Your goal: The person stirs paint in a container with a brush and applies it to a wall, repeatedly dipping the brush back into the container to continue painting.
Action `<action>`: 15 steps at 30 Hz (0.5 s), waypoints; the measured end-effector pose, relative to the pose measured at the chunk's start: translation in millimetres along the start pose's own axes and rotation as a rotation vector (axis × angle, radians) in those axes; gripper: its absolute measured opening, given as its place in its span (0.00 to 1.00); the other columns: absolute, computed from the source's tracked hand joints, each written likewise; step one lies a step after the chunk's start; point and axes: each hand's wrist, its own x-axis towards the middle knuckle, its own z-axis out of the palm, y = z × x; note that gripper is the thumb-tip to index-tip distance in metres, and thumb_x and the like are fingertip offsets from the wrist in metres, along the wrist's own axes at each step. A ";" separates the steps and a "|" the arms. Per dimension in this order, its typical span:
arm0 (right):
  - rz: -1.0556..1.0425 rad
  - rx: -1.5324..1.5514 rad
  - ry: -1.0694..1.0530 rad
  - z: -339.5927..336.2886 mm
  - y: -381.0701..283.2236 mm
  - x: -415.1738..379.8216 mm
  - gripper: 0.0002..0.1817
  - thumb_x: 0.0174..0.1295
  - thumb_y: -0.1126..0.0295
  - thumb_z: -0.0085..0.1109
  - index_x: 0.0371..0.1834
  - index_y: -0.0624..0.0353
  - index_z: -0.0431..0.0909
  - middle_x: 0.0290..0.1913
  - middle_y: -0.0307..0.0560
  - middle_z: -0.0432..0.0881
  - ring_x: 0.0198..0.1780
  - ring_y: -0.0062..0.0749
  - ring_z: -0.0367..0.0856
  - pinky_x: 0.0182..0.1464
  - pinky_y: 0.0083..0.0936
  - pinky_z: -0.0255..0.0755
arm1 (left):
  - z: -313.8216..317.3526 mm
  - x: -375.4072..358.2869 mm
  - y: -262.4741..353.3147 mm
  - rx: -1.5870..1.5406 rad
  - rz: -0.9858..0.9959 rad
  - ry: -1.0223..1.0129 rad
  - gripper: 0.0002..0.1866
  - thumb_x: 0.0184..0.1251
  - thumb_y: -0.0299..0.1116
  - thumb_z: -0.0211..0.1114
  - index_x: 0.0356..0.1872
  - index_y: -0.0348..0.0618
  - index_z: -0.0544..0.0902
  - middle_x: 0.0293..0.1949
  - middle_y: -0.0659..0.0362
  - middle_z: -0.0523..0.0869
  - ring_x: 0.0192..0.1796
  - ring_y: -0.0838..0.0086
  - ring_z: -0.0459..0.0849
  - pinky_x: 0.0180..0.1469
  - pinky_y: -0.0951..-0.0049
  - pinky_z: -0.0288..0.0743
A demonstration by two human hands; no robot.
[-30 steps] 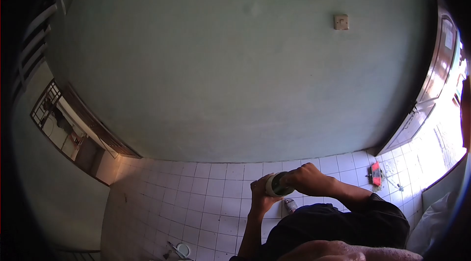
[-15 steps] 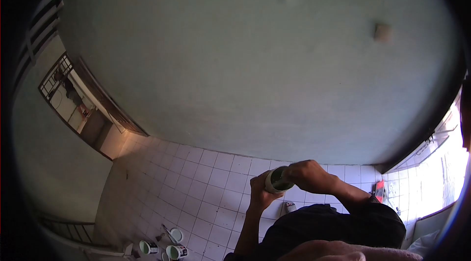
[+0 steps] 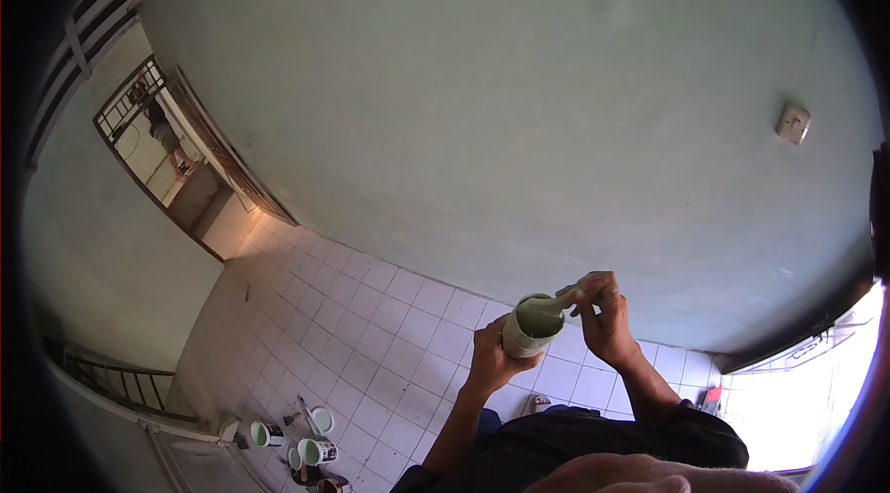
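Observation:
My left hand is wrapped around a pale cup, tilted so its green, paint-like inside faces me. Between the fingers of my right hand is the handle of a paintbrush, smeared pale green. The brush's lower end reaches over the rim into the cup, and its tip cannot be made out against the green. Both hands are in front of my body, close to the wall.
A pale green wall with a switch plate rises ahead. Open paint tubs and lids stand on the white tiled floor at lower left. A person shows through the doorway. A red object lies at right.
My right hand has lifted and moved right, off the cup's mouth, so the brush and green inside now show. The view has shifted, and the wall switch sits farther right and lower.

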 end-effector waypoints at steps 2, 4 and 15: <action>0.258 0.177 0.112 15.6 13.4 1.6 0.13 0.76 0.83 0.55 0.57 0.68 0.64 0.43 0.58 0.86 0.41 0.46 0.91 0.43 0.40 0.87 | -9.6 4.3 -11.7 0.153 -0.009 -0.002 0.35 0.46 0.31 0.90 0.58 0.35 0.84 0.49 0.52 0.93 0.51 0.66 0.93 0.58 0.65 0.86; 0.285 0.232 0.075 26.2 28.8 7.4 0.12 0.76 0.82 0.53 0.57 0.68 0.64 0.43 0.59 0.87 0.41 0.45 0.91 0.43 0.39 0.87 | -22.9 14.3 -8.5 0.094 -0.049 -0.040 0.35 0.46 0.31 0.90 0.58 0.35 0.84 0.49 0.52 0.93 0.51 0.66 0.93 0.58 0.65 0.86; 0.387 0.413 0.393 159.3 27.3 96.2 0.08 0.87 0.67 0.43 0.53 0.61 0.65 0.37 0.55 0.87 0.32 0.33 0.86 0.35 0.28 0.82 | -163.0 79.3 -89.6 -0.099 -0.027 -0.213 0.40 0.47 0.37 0.91 0.62 0.36 0.81 0.52 0.52 0.92 0.53 0.64 0.92 0.60 0.62 0.85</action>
